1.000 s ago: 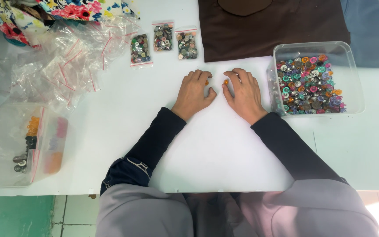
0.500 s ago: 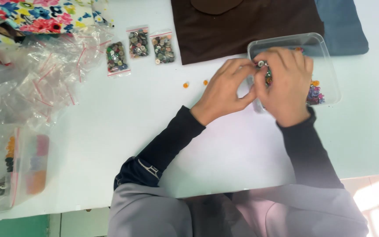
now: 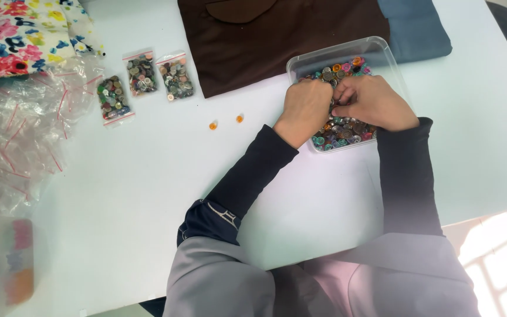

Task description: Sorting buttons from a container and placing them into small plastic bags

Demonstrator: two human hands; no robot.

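Hands: left hand (image 3: 305, 105) and right hand (image 3: 371, 103), flat on the table a second ago, are now digging in the tub (image 3: 394, 64), upper right.
Grip: fingers curled among buttons (image 3: 341, 132); what they are pinching, cannot tell.
New: two orange buttons (image 3: 226, 122) lying mid-table.

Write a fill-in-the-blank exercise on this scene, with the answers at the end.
1. Both hands, the left hand and the right hand, are inside the clear tub full of ____.
2. On the table, left of the tub, lie two loose buttons coloured ____.
3. The number of small filled bags in a row is ____.
4. The cloth just behind the tub is coloured ____.

Answers: buttons; orange; three; brown
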